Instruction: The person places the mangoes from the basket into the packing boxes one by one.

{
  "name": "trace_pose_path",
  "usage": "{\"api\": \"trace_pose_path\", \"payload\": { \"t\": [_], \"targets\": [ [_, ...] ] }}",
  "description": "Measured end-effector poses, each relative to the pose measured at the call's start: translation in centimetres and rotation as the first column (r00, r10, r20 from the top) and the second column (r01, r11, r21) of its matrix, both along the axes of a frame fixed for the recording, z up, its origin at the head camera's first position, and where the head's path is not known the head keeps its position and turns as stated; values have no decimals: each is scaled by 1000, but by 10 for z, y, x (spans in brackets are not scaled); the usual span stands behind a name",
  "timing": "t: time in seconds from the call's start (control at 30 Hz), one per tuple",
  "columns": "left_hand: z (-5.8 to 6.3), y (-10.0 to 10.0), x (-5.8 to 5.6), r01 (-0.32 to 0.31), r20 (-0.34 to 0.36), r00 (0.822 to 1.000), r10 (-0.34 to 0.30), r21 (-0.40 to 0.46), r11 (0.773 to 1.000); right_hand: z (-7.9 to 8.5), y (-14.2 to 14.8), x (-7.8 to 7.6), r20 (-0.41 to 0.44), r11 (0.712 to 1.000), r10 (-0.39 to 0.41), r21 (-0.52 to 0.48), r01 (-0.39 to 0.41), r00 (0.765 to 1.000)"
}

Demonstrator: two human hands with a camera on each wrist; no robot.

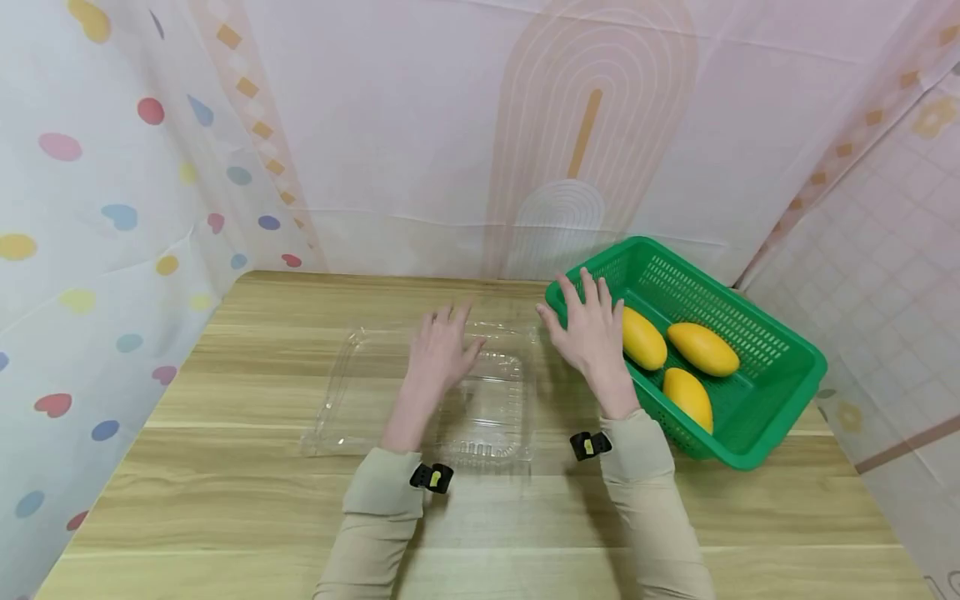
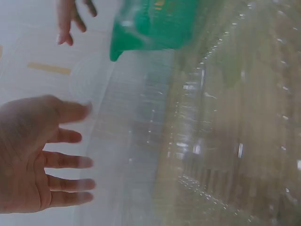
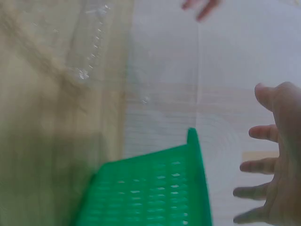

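A clear plastic clamshell container (image 1: 480,429) lies on the table, in front of the person. Over it, in the head view, is the left hand (image 1: 438,350), its fingers spread and nothing in its grasp; the left wrist view also shows this hand (image 2: 28,155) with straight fingers. The right hand (image 1: 592,337) is raised beside the left end of a green plastic basket (image 1: 806,367), overlapping its rim in the head view. Its fingers are extended and hold nothing. Inside the basket lie three yellow mangoes (image 1: 702,349), one partly hidden by the right hand.
The wooden tabletop (image 1: 247,500) carries the container at the middle and the basket at the right. A patterned cloth backdrop (image 1: 390,125) rises behind the table's far edge and along both sides. Dark wrist straps (image 1: 432,478) sit at the cuffs.
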State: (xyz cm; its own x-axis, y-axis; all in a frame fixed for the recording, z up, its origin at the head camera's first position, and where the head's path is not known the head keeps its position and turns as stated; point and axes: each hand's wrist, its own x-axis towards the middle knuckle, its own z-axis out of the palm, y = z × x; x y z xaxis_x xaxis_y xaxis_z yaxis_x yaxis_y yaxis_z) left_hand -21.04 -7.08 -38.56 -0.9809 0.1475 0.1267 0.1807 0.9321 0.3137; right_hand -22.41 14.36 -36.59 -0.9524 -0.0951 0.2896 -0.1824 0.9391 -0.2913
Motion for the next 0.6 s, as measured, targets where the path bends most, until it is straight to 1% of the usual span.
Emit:
{"api": "trace_pose_path", "payload": {
  "t": [0.13,0.23,0.3,0.4,0.5,0.6],
  "targets": [
    [-4,-1,8,-24,-2,1000,24,-16,1000,15,7,-6,-18,1000,18,4,-17,1000],
    [-8,-2,15,-49,40,998,51,-29,998,28,14,-12,-15,999,15,32,-14,1000],
    [-11,-4,19,-63,81,994,67,-47,997,38,20,-15,9,999,7,51,-7,1000],
    [-14,-6,26,-70,135,987,81,-84,994,54,30,-21,77,997,-9,74,3,997],
    [-16,-9,32,-66,142,987,81,-106,992,65,42,-27,153,995,-27,100,12,988],
    [-17,-11,36,-64,129,989,78,-108,992,70,56,-33,207,990,-32,138,3,978]
  ]
}}
